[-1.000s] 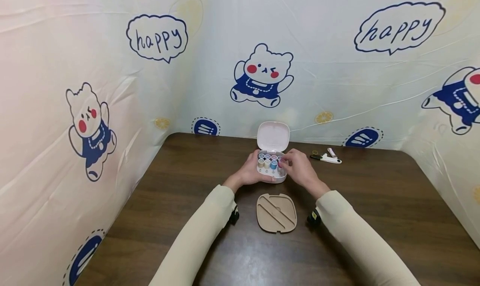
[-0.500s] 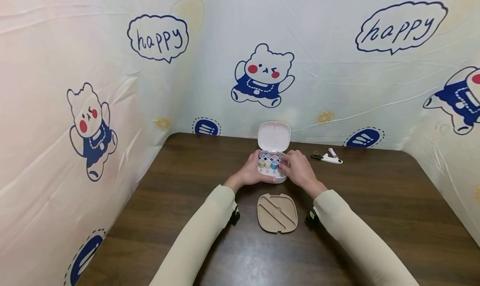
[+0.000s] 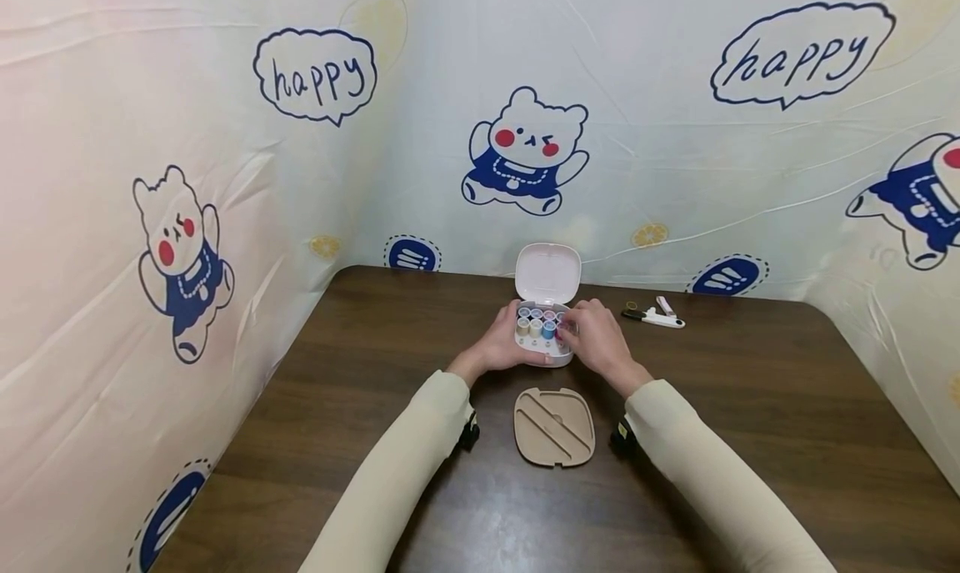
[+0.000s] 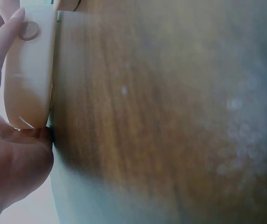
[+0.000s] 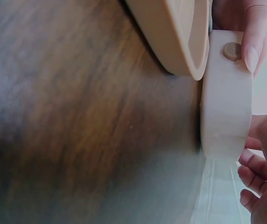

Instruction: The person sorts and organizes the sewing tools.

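A white sewing box (image 3: 558,361) stands on the table with its lid (image 3: 548,273) raised at the back. Several thread spools (image 3: 536,329), blue, cream and tan among them, sit in rows inside. My left hand (image 3: 504,341) grips the box's left side, its thumb along the front wall. At the right end of the front row, the fingertips of my right hand (image 3: 597,337) pinch a magenta thread spool, mostly hidden by them. In the right wrist view, the box's front wall (image 5: 224,102) bears a round button, with my right hand (image 5: 266,163) behind it.
A beige tray (image 3: 553,427) with diagonal ridges lies on the brown wooden table (image 3: 480,506), in front of the box. To the box's right are a white tool with a black end (image 3: 660,319) and a small pink-and-white item (image 3: 665,305). Printed cloth hangs behind.
Both hands stay at the box. The fingers of my right hand shift only slightly, and less of the magenta spool shows now. The box, lid and tray keep their places.
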`<state>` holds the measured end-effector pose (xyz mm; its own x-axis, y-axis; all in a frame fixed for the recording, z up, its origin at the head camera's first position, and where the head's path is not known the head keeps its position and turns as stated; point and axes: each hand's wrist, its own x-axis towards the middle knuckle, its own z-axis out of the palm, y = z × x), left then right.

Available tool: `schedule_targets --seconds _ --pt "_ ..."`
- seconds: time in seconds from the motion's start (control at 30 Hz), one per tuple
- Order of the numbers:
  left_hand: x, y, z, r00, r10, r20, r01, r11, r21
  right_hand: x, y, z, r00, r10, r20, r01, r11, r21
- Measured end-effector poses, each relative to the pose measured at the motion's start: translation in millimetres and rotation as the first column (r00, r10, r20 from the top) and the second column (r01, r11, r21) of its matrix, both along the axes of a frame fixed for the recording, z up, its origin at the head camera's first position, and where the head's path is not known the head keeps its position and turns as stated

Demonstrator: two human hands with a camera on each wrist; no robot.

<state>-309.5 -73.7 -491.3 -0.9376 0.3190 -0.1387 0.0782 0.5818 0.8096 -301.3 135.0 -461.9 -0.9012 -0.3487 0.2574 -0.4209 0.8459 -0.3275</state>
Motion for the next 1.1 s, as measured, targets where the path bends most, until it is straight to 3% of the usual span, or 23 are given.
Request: schedule_targets --seconds 0.43,0.67,1.1 --pt "0.0 0.0 -3.7 1.000 -0.004 -0.026 0.005 1.000 0.002 12.2 2 15.1 1.000 0.027 0.009 -0.027 0.999 -0.020" --pt "1.5 -0.5 -0.1 0.999 -0.002 -0.037 0.002 1.000 0.008 22.7 7 21.1 0.998 0.063 0.011 -0.063 0.998 -0.001" --pt "3.0 -1.2 -0.6 0.995 -0.029 -0.095 0.032 0.999 0.027 63.5 8 21.7 0.980 0.189 0.063 -0.187 0.982 -0.038"
